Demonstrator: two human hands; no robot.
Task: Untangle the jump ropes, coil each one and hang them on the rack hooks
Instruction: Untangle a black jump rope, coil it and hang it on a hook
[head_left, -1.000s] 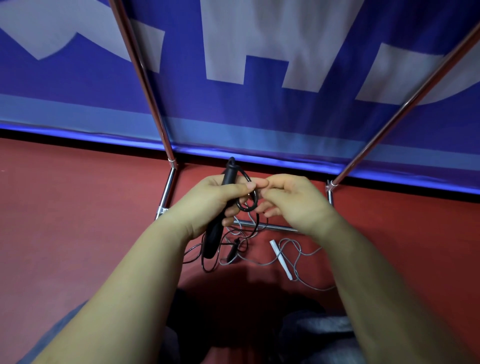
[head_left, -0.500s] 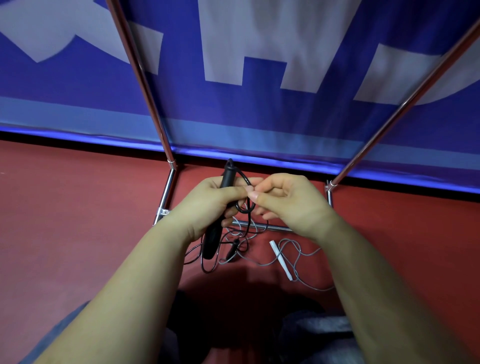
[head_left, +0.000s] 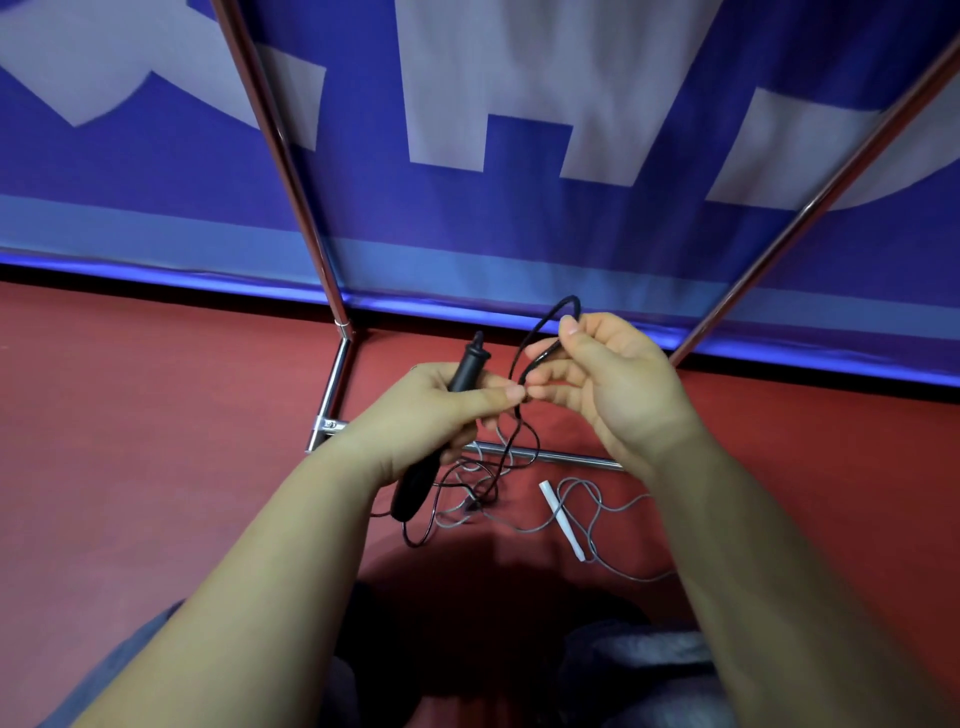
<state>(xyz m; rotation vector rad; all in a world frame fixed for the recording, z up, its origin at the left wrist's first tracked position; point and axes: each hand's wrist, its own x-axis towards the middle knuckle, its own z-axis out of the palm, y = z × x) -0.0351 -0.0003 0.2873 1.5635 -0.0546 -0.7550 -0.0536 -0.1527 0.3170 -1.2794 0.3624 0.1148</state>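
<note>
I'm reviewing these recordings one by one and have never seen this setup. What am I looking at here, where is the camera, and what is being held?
There is no machine: a person works with bare hands, filmed by a wide-angle camera on their head looking forward and down. The left hand grips a black jump rope handle. The right hand pinches a loop of the black rope between thumb and fingers, lifted above the handle. Below, on the red floor, lies a tangle of black and grey rope with a white handle. The shiny metal tubes are the rack frame, standing before a blue and white banner. No hooks show.
</note>
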